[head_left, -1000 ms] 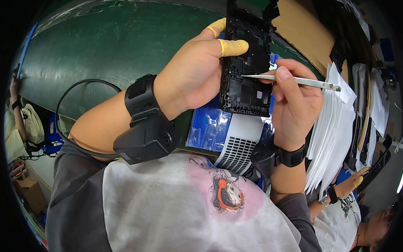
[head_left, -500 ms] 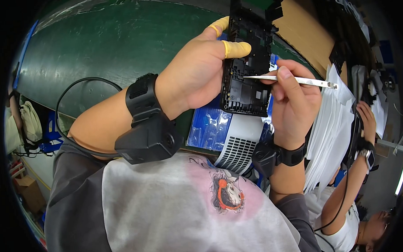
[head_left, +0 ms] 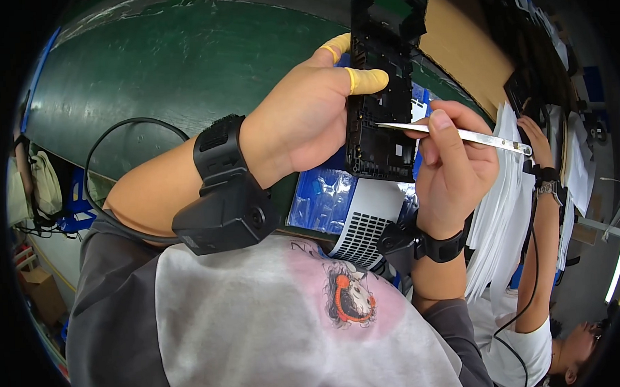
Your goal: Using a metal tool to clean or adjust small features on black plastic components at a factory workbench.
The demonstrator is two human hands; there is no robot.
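My left hand (head_left: 300, 108) grips a long black plastic housing (head_left: 383, 133) by its left side, with a thumb in a yellow finger cot lying across its face. Another yellow cot covers a fingertip at the far edge. The housing has ribs, small openings and a frame-like upper end. My right hand (head_left: 456, 161) pinches a pair of silver metal tweezers (head_left: 485, 137), their tips pointing left onto the lower half of the housing. Whether the tips hold anything is too small to tell.
Under my hands lies a green work table (head_left: 183, 68). Blue plastic packaging (head_left: 324, 200) and a white sheet of black labels (head_left: 362, 226) sit at its near edge. White sheets (head_left: 498, 207) are stacked at right, beside cardboard (head_left: 465, 48). A co-worker's arm (head_left: 540, 240) reaches in there.
The housing has tilted slightly in my left hand. My right hand and the tweezers have shifted a little, the tips staying near the housing. The co-worker's hand has moved left and up.
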